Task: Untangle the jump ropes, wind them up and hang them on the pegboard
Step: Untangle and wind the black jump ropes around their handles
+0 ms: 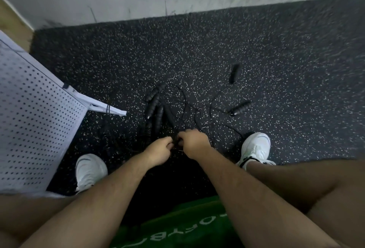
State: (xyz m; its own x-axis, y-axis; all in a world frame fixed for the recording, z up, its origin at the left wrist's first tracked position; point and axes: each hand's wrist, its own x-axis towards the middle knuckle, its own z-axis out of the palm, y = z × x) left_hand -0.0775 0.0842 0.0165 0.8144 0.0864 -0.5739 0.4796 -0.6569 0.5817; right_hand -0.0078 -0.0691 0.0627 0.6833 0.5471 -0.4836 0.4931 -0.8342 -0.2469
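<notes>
Here we crouch over the jump ropes (158, 109), which lie tangled on the speckled floor (217, 50) directly ahead. The left hand (158, 149) and right hand (192, 143) sit almost touching, each with fingers curled on the thin black cord at one knot (close spacing keeps the worked length short). A far handle (234, 73) and a near handle (242, 107) lie apart to the right, probably ends pulled clear. The pegboard (33, 119) stands at our left, near for hanging; winding appears not yet begun.
</notes>
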